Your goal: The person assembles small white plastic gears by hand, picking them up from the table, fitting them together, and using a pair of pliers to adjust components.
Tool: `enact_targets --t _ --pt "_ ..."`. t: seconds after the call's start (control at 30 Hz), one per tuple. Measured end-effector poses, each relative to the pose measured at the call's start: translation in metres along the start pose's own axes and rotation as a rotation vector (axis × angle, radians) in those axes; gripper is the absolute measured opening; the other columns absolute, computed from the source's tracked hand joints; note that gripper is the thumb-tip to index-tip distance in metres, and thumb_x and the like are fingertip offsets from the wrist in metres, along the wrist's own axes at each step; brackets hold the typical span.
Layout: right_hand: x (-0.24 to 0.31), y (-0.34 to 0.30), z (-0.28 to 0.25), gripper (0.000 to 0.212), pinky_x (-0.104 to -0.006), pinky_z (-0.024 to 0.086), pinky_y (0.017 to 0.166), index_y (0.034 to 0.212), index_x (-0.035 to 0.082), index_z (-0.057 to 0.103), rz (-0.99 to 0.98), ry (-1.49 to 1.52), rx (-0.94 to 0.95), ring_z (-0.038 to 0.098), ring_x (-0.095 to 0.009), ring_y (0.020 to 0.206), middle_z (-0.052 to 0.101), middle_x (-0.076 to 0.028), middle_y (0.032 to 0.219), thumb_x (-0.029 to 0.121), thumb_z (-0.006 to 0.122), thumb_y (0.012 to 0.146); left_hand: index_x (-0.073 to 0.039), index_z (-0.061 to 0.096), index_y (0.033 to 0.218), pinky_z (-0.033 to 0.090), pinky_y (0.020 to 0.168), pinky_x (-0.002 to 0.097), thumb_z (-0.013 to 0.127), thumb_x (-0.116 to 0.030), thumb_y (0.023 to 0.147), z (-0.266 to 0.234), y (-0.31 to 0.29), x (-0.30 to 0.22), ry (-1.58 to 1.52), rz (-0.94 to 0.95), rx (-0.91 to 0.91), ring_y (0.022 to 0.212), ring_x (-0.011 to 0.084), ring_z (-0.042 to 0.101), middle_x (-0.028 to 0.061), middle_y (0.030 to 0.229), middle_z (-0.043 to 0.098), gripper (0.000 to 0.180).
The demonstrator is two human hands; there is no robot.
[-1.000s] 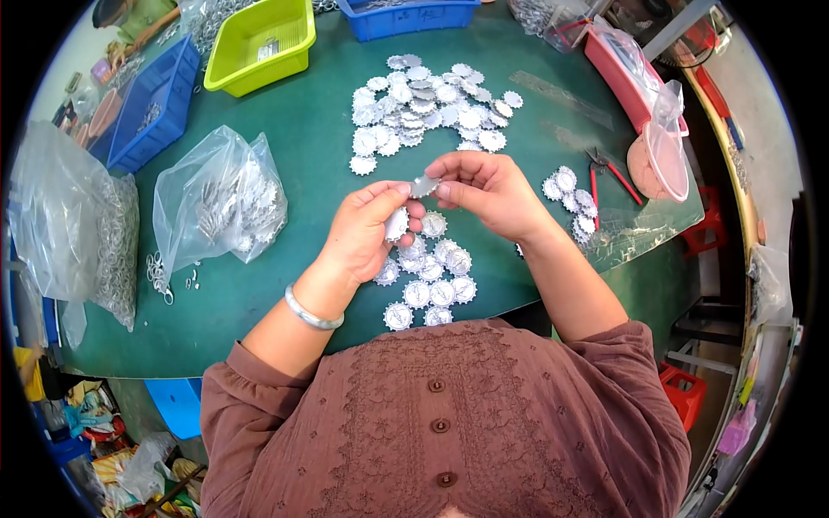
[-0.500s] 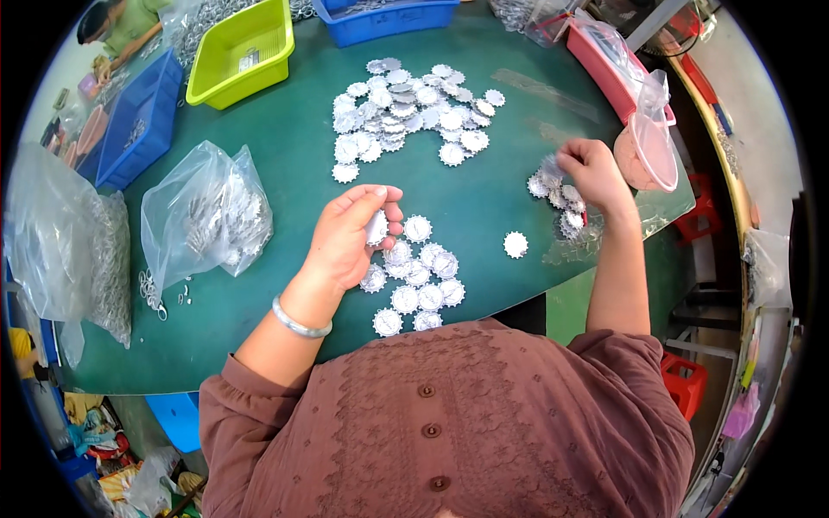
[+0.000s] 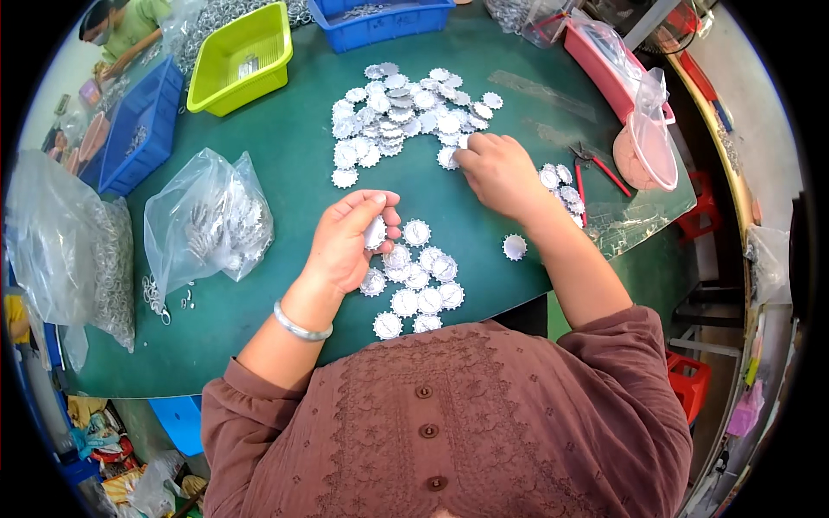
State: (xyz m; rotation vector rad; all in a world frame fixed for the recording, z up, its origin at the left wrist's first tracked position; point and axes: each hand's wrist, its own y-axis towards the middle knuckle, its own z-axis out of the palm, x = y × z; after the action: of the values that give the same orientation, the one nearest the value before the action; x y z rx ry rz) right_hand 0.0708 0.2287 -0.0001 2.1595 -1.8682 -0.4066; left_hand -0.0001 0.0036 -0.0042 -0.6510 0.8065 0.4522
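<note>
My left hand (image 3: 347,235) curls its fingers round a silvery toothed metal disc (image 3: 375,234), held just above the table. Several similar discs lie loosely grouped beside it, one of them a flat disc (image 3: 405,302) near my body. My right hand (image 3: 501,174) reaches to the lower right edge of a large heap of toothed discs (image 3: 389,108). Its fingers are pinched together, with the tips at a disc (image 3: 446,158) on that edge. The hand hides whether anything is between them. A single disc (image 3: 515,248) lies apart, below my right forearm.
Red-handled pliers (image 3: 596,168) lie by a small group of discs (image 3: 566,192) at the right. A pink basket (image 3: 648,151) stands beyond them. At the left are a bag of metal parts (image 3: 211,216), a lime tray (image 3: 242,60) and a blue bin (image 3: 138,125). A person sits far left.
My right hand has moved left from the small group at the right to the heap's edge, uncovering the pliers and discs there. My left hand keeps its disc in nearly the same place.
</note>
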Motion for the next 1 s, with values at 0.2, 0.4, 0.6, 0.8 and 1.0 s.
enact_targets --t 0.2,0.4,0.6,0.8,1.0 --pt "-0.003 0.01 0.007 0.008 -0.0303 0.039 0.064 0.073 0.008 0.056 -0.16 -0.067 -0.023 0.051 -0.017 0.07 0.05 -0.002 0.071 0.007 0.054 0.065 -0.002 0.055 0.091 0.041 0.051 0.0236 0.049 -0.016 0.085 0.001 -0.001 -0.001 0.02 -0.008 -0.014 0.063 0.0119 0.051 0.0041 0.071 0.054 0.016" --pt "0.03 0.009 -0.009 0.019 -0.0288 0.041 0.062 0.084 0.007 0.058 -0.324 0.134 -0.259 0.051 -0.017 0.066 0.052 -0.002 0.075 0.008 0.054 0.065 -0.002 0.053 0.101 0.042 0.05 0.0231 0.047 -0.017 0.086 0.004 -0.001 -0.003 0.001 -0.056 -0.024 0.062 0.0118 0.052 0.0054 0.075 0.057 0.022" --pt "0.057 0.004 -0.013 0.024 -0.0285 0.046 0.066 0.094 -0.001 0.057 -0.149 0.577 -0.267 0.057 -0.02 0.072 0.058 -0.008 0.084 -0.005 0.058 0.071 -0.003 0.054 0.1 0.042 0.051 0.0217 0.05 -0.013 0.085 -0.001 0.0 0.003 -0.001 0.091 0.0 0.064 0.0106 0.054 0.0056 0.079 0.058 0.019" --pt "0.069 0.0 -0.013 0.021 -0.0235 0.047 0.066 0.1 -0.005 0.054 0.593 1.619 -0.048 0.056 -0.011 0.073 0.059 -0.007 0.087 0.004 0.054 0.081 -0.002 0.053 0.1 0.044 0.052 0.0219 0.051 -0.012 0.084 0.004 -0.003 0.004 0.052 0.191 -0.033 0.066 0.0109 0.055 0.006 0.083 0.059 0.019" --pt "0.066 0.001 -0.012 0.02 -0.0236 0.046 0.063 0.098 -0.006 0.054 0.685 1.755 -0.002 0.056 -0.013 0.068 0.059 -0.009 0.084 0.004 0.055 0.08 -0.001 0.053 0.101 0.044 0.052 0.0232 0.05 -0.011 0.084 0.007 -0.005 0.002 0.042 0.188 -0.014 0.066 0.0126 0.055 0.0076 0.084 0.059 0.02"
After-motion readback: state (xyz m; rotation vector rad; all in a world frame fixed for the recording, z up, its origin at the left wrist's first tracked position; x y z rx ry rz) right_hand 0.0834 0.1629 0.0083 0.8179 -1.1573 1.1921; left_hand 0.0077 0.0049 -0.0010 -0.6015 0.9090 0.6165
